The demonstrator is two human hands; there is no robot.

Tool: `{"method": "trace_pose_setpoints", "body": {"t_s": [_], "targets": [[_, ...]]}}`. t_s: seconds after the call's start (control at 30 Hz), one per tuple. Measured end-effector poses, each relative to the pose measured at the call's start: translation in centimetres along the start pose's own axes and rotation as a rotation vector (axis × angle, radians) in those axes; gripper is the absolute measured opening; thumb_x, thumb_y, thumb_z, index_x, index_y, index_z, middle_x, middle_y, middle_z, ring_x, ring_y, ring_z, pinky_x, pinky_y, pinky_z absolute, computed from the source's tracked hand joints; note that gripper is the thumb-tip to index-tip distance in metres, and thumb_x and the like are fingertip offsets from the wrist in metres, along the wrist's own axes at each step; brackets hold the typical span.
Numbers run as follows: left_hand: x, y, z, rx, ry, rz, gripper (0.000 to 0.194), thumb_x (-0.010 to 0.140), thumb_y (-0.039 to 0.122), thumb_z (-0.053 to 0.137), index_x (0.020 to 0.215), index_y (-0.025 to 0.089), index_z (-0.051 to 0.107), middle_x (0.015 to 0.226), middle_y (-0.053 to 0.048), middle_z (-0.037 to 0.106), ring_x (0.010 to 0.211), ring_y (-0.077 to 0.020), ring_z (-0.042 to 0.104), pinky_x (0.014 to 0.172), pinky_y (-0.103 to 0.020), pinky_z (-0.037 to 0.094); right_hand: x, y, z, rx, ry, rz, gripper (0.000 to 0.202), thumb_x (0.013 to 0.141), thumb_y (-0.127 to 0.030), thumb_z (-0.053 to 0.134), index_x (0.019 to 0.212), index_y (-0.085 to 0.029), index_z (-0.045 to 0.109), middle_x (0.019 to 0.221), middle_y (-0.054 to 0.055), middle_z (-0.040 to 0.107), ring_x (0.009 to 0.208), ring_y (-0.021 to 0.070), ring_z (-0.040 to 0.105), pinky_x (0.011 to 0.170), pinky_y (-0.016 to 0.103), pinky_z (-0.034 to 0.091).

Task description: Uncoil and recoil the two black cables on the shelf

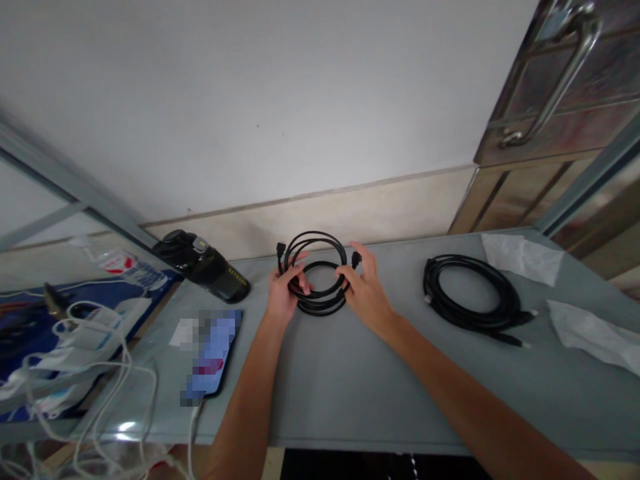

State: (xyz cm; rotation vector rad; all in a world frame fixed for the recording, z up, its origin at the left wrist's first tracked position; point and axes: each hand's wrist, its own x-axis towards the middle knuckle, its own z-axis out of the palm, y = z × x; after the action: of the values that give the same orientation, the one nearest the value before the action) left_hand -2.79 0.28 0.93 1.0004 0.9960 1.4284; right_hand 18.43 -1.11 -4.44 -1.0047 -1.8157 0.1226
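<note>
A black cable (320,241), wound in several loose loops, is held up between my two hands over the grey table. My left hand (286,288) grips the loops on their left side, thumb and fingers closed round them. On the right side my right hand (364,283) pinches the same coil with thumb and fingers. One plug (281,249) sticks up beside my left hand, and another plug (356,259) pokes out by my right fingers. The lower loops hang close to the tabletop; whether they touch it I cannot tell.
A second coiled black cable (473,293) lies to the right, near two crumpled white wrappers (523,259). At left are a black bottle (205,265), a phone (215,357) with a white lead, and tangled white cords (123,353). A wall (320,120) stands behind.
</note>
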Motion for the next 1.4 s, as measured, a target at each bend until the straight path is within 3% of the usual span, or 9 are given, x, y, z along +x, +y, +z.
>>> {"method": "trace_pose_setpoints", "body": {"t_s": [0.1, 0.23, 0.4, 0.73, 0.9, 1.03, 1.23, 1.4], "targets": [[0.5, -1.1, -0.4, 0.188, 0.109, 0.142, 0.037, 0.082, 0.039, 0.091, 0.110, 0.018, 0.081, 0.064, 0.003, 0.070, 0.056, -0.0179, 0.068, 0.069, -0.033, 0.060, -0.2, 0.7, 0.5, 0.051, -0.002, 0.036, 0.043, 0.092, 0.005, 0.054, 0.119, -0.023, 0.071, 0.181, 0.019, 0.032, 0.171, 0.0358, 0.037, 0.128, 0.059, 0.051], [1.7, -2.6, -1.7, 0.474, 0.224, 0.297, 0.045, 0.082, 0.041, 0.092, 0.121, 0.022, 0.081, 0.090, -0.003, 0.083, 0.087, -0.0235, 0.080, 0.088, -0.034, 0.061, -0.3, 1.8, 1.2, 0.135, -0.018, 0.056, 0.034, 0.098, 0.002, 0.051, 0.114, -0.024, 0.067, 0.171, 0.020, 0.046, 0.163, 0.0289, 0.051, 0.125, 0.049, 0.054], [2.7, -3.8, -2.9, 0.477, 0.228, 0.290, 0.046, 0.080, 0.037, 0.091, 0.124, 0.024, 0.083, 0.120, -0.007, 0.087, 0.113, -0.0289, 0.081, 0.109, -0.043, 0.060, -0.2, 2.7, 1.6, 0.189, -0.038, 0.041, 0.041, 0.094, 0.005, 0.049, 0.117, -0.025, 0.066, 0.160, 0.017, 0.058, 0.148, 0.0247, 0.063, 0.124, 0.045, 0.054], [3.0, -3.7, -3.7, 0.390, 0.246, 0.148, 0.043, 0.072, 0.018, 0.091, 0.113, 0.029, 0.089, 0.127, -0.008, 0.088, 0.126, -0.0332, 0.081, 0.121, -0.055, 0.057, -0.3, 3.4, 1.8, 0.230, -0.092, 0.067, 0.066, 0.082, 0.011, 0.043, 0.132, -0.025, 0.066, 0.150, 0.013, 0.069, 0.139, 0.0228, 0.070, 0.124, 0.045, 0.056], [3.2, -3.6, -3.8, 0.360, 0.271, 0.122, 0.039, 0.072, 0.021, 0.094, 0.111, 0.029, 0.090, 0.127, -0.008, 0.088, 0.128, -0.0346, 0.080, 0.119, -0.056, 0.059, -0.2, 3.4, 1.7, 0.229, -0.100, 0.086, 0.069, 0.080, 0.009, 0.041, 0.136, -0.024, 0.064, 0.144, 0.012, 0.074, 0.135, 0.0227, 0.073, 0.121, 0.044, 0.057], [2.9, -3.3, -3.5, 0.328, 0.276, 0.135, 0.039, 0.073, 0.030, 0.097, 0.111, 0.026, 0.089, 0.123, -0.009, 0.089, 0.124, -0.0339, 0.080, 0.115, -0.053, 0.060, -0.2, 3.2, 1.6, 0.189, -0.088, 0.132, 0.058, 0.089, 0.004, 0.043, 0.135, -0.022, 0.065, 0.138, 0.012, 0.076, 0.126, 0.0239, 0.075, 0.114, 0.042, 0.060], [2.8, -3.1, -3.1, 0.342, 0.288, 0.232, 0.040, 0.080, 0.043, 0.098, 0.112, 0.023, 0.086, 0.117, -0.010, 0.087, 0.110, -0.0279, 0.080, 0.108, -0.046, 0.062, -0.1, 2.9, 1.6, 0.184, -0.068, 0.138, 0.029, 0.110, -0.014, 0.046, 0.131, -0.023, 0.065, 0.133, 0.014, 0.077, 0.122, 0.0255, 0.076, 0.112, 0.044, 0.060], [2.0, -2.0, -2.9, 0.616, 0.356, 0.509, 0.029, 0.093, 0.046, 0.088, 0.111, 0.024, 0.082, 0.116, -0.010, 0.083, 0.111, -0.0282, 0.076, 0.109, -0.044, 0.059, -0.1, 3.0, 1.7, 0.172, -0.060, 0.116, 0.020, 0.114, -0.024, 0.053, 0.129, -0.023, 0.066, 0.132, 0.014, 0.078, 0.126, 0.0271, 0.074, 0.115, 0.046, 0.059]]}}
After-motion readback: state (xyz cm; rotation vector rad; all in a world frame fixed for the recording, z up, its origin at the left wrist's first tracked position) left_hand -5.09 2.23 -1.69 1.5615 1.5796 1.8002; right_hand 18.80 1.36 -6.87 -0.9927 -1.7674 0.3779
